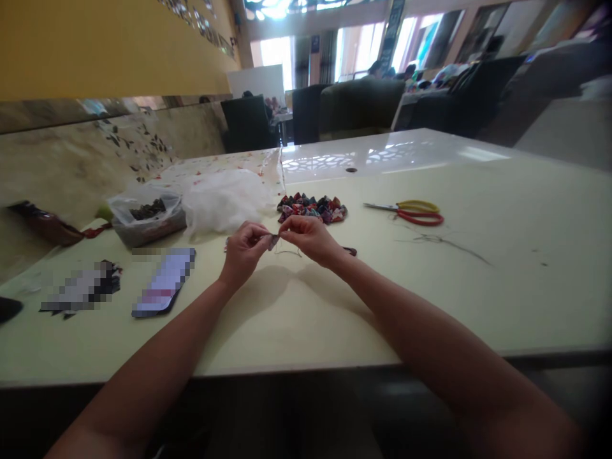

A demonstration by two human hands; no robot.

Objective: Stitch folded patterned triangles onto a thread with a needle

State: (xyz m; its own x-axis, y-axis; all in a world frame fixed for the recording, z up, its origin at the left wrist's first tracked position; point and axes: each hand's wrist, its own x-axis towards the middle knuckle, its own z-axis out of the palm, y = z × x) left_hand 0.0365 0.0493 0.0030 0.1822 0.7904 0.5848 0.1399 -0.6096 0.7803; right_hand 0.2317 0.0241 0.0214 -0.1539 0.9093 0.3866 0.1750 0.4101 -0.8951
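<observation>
table (430, 287) – glossy, smooth | scissors (411, 212) – plastic handles | bag (143, 213) – clear plastic

The small dark piece (273, 241) pinched between the left hand (243, 250) and the right hand (310, 237) is mostly covered by fingertips, and its make cannot be told. Left of the hands, a phone (165, 282) and a flat item (81, 288) are pixelated. The contents of the plastic bag (146, 215) behind the phone are too blurred to be identified. A dark object (8, 308) is cut off by the left edge.
</observation>
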